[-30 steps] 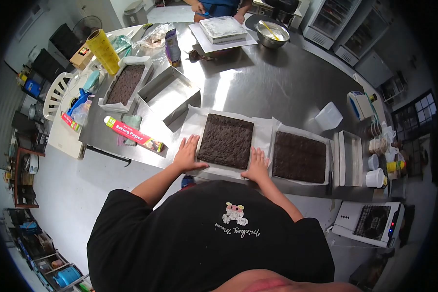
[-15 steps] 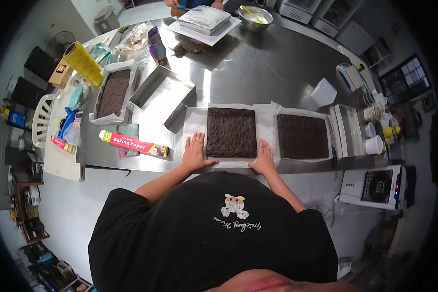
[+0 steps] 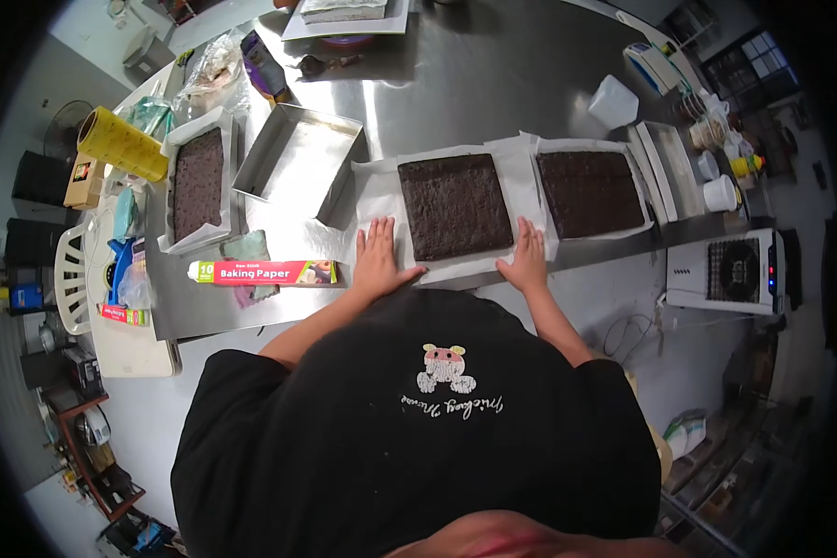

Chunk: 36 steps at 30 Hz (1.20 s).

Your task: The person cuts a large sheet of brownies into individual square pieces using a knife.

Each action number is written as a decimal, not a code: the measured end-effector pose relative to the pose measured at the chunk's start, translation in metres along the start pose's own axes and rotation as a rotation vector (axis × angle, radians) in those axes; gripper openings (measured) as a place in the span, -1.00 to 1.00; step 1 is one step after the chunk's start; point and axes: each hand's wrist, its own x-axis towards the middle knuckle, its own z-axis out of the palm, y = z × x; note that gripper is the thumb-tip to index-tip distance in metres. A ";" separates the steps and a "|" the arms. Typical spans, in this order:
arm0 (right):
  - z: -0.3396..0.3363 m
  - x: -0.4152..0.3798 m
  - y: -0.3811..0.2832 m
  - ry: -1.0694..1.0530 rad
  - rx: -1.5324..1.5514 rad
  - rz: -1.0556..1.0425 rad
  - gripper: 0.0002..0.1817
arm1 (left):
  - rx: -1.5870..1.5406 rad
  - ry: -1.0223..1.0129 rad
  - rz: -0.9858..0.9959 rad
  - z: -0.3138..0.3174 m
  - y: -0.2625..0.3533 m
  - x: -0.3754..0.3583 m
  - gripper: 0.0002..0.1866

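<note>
While flanked: two hands (image 3: 453, 262), three brownie slabs (image 3: 456, 205).

The long red-and-white box (image 3: 265, 272) lying on the steel table (image 3: 493, 84), just left of the left hand (image 3: 378, 258), reads "Baking Paper" in white letters on its red face, with the number "10" on the green patch at its left end. Smaller print on that box is too small to read. The black shirt (image 3: 418, 418) of the person carries a small cartoon animal print and a line of white cursive script beneath it; seen from above it stands upside down and cannot be made out with certainty. Labels on the other packets are blurred.
</note>
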 end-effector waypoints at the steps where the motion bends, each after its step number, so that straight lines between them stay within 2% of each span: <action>1: -0.001 -0.001 -0.002 0.009 -0.017 -0.012 0.10 | 0.004 0.036 0.014 0.001 0.000 0.000 0.24; 20: -0.004 -0.002 -0.006 0.012 -0.036 0.020 0.05 | -0.027 -0.037 -0.028 0.000 0.003 0.001 0.20; 36: -0.009 0.001 -0.008 0.033 -0.006 0.019 0.03 | -0.012 0.005 0.007 0.000 0.003 0.002 0.20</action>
